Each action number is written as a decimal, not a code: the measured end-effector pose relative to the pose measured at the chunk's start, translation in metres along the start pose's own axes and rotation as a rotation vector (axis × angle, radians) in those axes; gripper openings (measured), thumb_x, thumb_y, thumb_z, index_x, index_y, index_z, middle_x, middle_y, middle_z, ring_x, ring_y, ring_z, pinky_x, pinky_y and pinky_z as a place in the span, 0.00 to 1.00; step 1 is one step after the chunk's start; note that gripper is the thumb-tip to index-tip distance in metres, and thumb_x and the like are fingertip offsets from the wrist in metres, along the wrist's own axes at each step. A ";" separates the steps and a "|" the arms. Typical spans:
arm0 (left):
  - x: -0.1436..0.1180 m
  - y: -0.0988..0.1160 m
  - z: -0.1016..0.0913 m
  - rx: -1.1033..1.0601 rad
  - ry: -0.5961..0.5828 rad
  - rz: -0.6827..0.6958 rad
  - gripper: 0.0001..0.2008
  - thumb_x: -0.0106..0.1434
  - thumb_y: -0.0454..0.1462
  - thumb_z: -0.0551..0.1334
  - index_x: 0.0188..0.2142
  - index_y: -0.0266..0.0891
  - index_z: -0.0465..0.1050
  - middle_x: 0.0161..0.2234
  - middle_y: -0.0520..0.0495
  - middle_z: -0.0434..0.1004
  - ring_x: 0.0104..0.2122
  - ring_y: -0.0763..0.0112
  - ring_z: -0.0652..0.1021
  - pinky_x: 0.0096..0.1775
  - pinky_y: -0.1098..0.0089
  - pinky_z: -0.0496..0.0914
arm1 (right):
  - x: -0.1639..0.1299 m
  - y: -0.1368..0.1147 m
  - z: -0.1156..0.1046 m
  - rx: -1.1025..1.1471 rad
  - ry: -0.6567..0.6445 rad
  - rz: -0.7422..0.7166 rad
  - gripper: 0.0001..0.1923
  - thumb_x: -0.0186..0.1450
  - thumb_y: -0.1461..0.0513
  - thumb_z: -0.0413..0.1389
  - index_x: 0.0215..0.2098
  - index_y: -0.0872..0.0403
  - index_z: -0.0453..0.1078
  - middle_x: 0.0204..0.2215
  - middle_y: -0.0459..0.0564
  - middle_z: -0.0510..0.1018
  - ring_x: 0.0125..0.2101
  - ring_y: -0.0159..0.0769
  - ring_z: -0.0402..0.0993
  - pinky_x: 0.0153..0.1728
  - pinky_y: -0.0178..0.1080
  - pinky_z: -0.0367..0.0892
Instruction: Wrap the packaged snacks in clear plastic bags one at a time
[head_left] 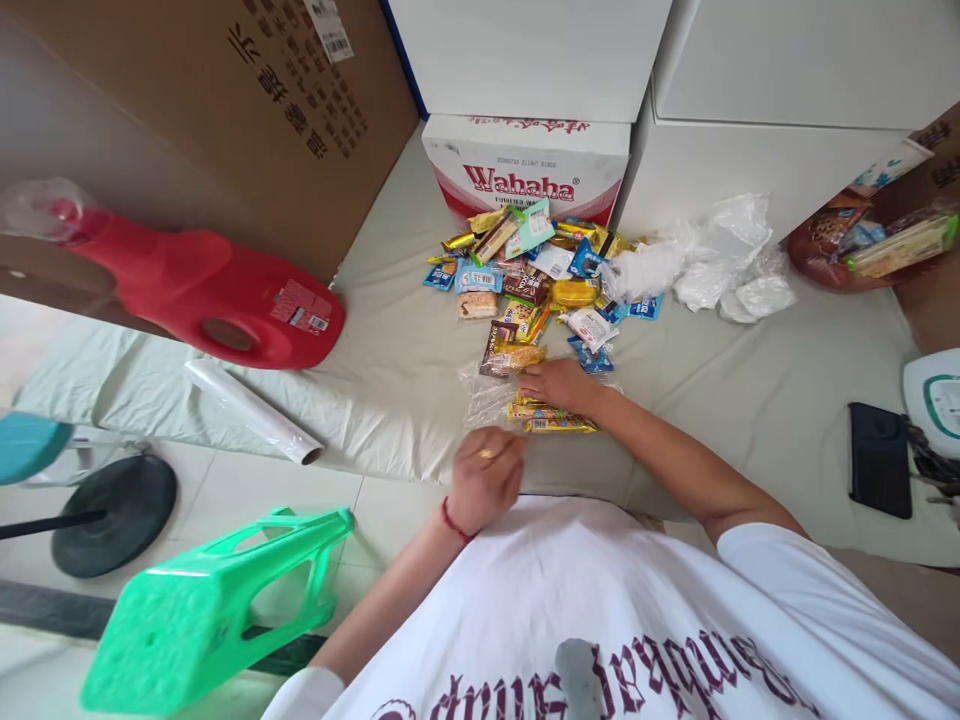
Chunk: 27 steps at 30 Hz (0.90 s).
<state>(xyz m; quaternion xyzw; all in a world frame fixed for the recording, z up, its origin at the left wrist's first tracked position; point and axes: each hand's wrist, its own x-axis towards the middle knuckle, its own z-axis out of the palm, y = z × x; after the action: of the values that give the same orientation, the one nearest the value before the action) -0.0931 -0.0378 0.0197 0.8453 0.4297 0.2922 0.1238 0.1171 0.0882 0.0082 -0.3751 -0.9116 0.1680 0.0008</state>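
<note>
Brown carton (225, 110): stood at the far left on the cloth-covered surface (750, 390), printed with dark characters and a barcode label.
White boxes (675, 60): stacked at the back; beneath them a red and white Wahaha carton (525, 165) is set.
Red jug (202, 290): laid on its side just in front of the brown carton, neck to the left, label facing out.
Green stool (202, 610): seen tipped at the lower left, over the tiled floor.
Crumpled white plastic (712, 260): heaped to the right of the snack pile.
Roll of clear film (255, 410): laid near the surface's edge, below the jug.
Black phone (879, 458): laid flat at the right, well apart from the snacks.
Snack pile (532, 280): many small wrapped packets are spread in front of the Wahaha carton, overlapping one another.
Clear bag (487, 400): laid flat at the near end of the pile, with yellow snack bars (551, 420) in or on it.
Right hand (559, 385): laid palm down, fingers loosely extended, resting on the yellow snack bars; no full grasp is seen.
Left hand (487, 475): curled into a loose fist near the surface's edge, just beside the clear bag; whether the bag's edge is pinched cannot be told.
</note>
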 end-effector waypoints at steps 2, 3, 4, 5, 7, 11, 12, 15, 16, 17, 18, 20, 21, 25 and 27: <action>0.021 0.007 0.017 0.021 -0.197 0.100 0.14 0.71 0.37 0.56 0.53 0.45 0.75 0.49 0.41 0.80 0.51 0.57 0.77 0.49 0.55 0.69 | -0.002 0.002 -0.002 0.073 0.017 -0.032 0.17 0.77 0.55 0.49 0.43 0.55 0.77 0.40 0.52 0.80 0.37 0.35 0.72 0.33 0.35 0.54; 0.029 0.007 0.025 0.060 -0.251 0.109 0.14 0.72 0.38 0.55 0.53 0.45 0.75 0.50 0.41 0.80 0.51 0.57 0.76 0.48 0.55 0.69 | -0.004 0.004 -0.003 0.118 0.035 -0.046 0.17 0.77 0.55 0.49 0.43 0.55 0.77 0.40 0.52 0.80 0.37 0.35 0.73 0.34 0.35 0.55; 0.035 0.006 0.033 0.103 -0.277 0.099 0.14 0.73 0.39 0.55 0.52 0.44 0.76 0.51 0.40 0.80 0.51 0.56 0.77 0.47 0.55 0.68 | -0.007 0.006 -0.004 0.161 0.058 -0.054 0.16 0.77 0.56 0.49 0.44 0.54 0.77 0.40 0.52 0.80 0.38 0.35 0.73 0.35 0.35 0.56; 0.037 0.004 0.039 0.142 -0.283 0.085 0.13 0.73 0.40 0.55 0.50 0.43 0.77 0.50 0.40 0.81 0.49 0.56 0.77 0.46 0.55 0.68 | -0.011 0.009 -0.004 0.194 0.078 -0.061 0.16 0.77 0.56 0.49 0.45 0.54 0.78 0.40 0.52 0.80 0.38 0.35 0.73 0.36 0.35 0.57; 0.035 -0.001 0.046 0.196 -0.264 0.052 0.13 0.74 0.41 0.56 0.48 0.43 0.77 0.49 0.41 0.82 0.45 0.57 0.78 0.43 0.56 0.67 | -0.019 0.015 -0.004 0.236 0.089 -0.075 0.15 0.77 0.58 0.50 0.48 0.53 0.78 0.41 0.52 0.80 0.39 0.35 0.74 0.38 0.35 0.59; 0.022 -0.002 0.047 0.245 -0.163 0.011 0.12 0.73 0.42 0.58 0.48 0.43 0.77 0.48 0.40 0.83 0.46 0.55 0.78 0.44 0.55 0.66 | -0.035 0.025 -0.002 0.318 0.061 -0.122 0.14 0.75 0.60 0.52 0.52 0.51 0.78 0.44 0.52 0.81 0.41 0.36 0.76 0.41 0.35 0.63; 0.021 -0.001 0.047 0.248 -0.145 0.012 0.12 0.73 0.42 0.58 0.50 0.43 0.77 0.50 0.39 0.82 0.50 0.54 0.77 0.47 0.54 0.66 | -0.037 0.026 -0.003 0.340 0.063 -0.135 0.14 0.75 0.60 0.52 0.52 0.52 0.78 0.44 0.52 0.81 0.41 0.36 0.77 0.42 0.35 0.64; 0.023 0.000 0.046 0.232 -0.143 0.011 0.16 0.73 0.43 0.58 0.56 0.42 0.73 0.58 0.38 0.77 0.56 0.52 0.75 0.52 0.53 0.65 | -0.040 0.027 -0.008 0.343 0.146 -0.074 0.16 0.76 0.59 0.50 0.51 0.53 0.78 0.45 0.54 0.81 0.44 0.37 0.76 0.46 0.37 0.66; 0.025 0.000 0.046 0.224 -0.153 0.004 0.17 0.73 0.43 0.57 0.57 0.42 0.73 0.59 0.38 0.76 0.56 0.52 0.75 0.53 0.52 0.64 | -0.039 0.027 -0.010 0.311 0.197 -0.002 0.17 0.76 0.58 0.49 0.54 0.54 0.76 0.48 0.55 0.79 0.46 0.38 0.76 0.47 0.37 0.66; 0.027 0.000 0.046 0.218 -0.159 -0.009 0.18 0.73 0.44 0.57 0.58 0.42 0.72 0.59 0.38 0.76 0.56 0.52 0.76 0.53 0.52 0.64 | -0.038 0.027 -0.013 0.267 0.244 0.083 0.18 0.76 0.58 0.50 0.57 0.54 0.74 0.51 0.56 0.78 0.49 0.40 0.75 0.47 0.38 0.66; 0.028 -0.001 0.045 0.213 -0.163 -0.019 0.18 0.73 0.44 0.57 0.58 0.42 0.72 0.59 0.38 0.77 0.55 0.52 0.76 0.52 0.52 0.64 | -0.037 0.027 -0.015 0.216 0.274 0.169 0.20 0.75 0.56 0.51 0.61 0.54 0.70 0.55 0.58 0.75 0.50 0.42 0.74 0.47 0.39 0.66; 0.030 -0.003 0.045 0.209 -0.165 -0.040 0.18 0.73 0.44 0.56 0.59 0.44 0.72 0.58 0.39 0.78 0.54 0.51 0.76 0.52 0.51 0.63 | -0.032 0.025 -0.020 0.116 0.251 0.285 0.29 0.73 0.52 0.55 0.68 0.55 0.63 0.58 0.61 0.73 0.51 0.46 0.73 0.45 0.40 0.66; 0.031 -0.003 0.045 0.211 -0.165 -0.055 0.19 0.74 0.44 0.55 0.60 0.44 0.71 0.57 0.39 0.78 0.54 0.51 0.76 0.51 0.51 0.63 | -0.029 0.024 -0.021 0.077 0.206 0.305 0.33 0.71 0.50 0.57 0.69 0.56 0.61 0.57 0.62 0.74 0.51 0.48 0.73 0.44 0.40 0.66; 0.035 -0.005 0.047 0.253 -0.166 -0.132 0.18 0.74 0.41 0.53 0.58 0.45 0.74 0.55 0.39 0.79 0.53 0.49 0.75 0.48 0.52 0.63 | -0.019 0.020 -0.028 -0.004 0.079 0.266 0.26 0.70 0.53 0.59 0.63 0.54 0.69 0.43 0.58 0.82 0.48 0.50 0.71 0.42 0.41 0.60; 0.037 -0.005 0.049 0.294 -0.174 -0.180 0.17 0.73 0.41 0.54 0.55 0.46 0.77 0.53 0.39 0.80 0.51 0.48 0.74 0.48 0.51 0.63 | -0.018 0.018 -0.035 -0.016 0.102 0.220 0.19 0.71 0.56 0.59 0.58 0.53 0.74 0.41 0.57 0.82 0.48 0.50 0.68 0.44 0.42 0.57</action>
<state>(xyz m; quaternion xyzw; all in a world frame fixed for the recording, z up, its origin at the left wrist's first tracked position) -0.0501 -0.0027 -0.0073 0.8346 0.5293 0.1398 0.0613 0.1466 0.0983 0.0375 -0.4808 -0.8651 0.1405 0.0258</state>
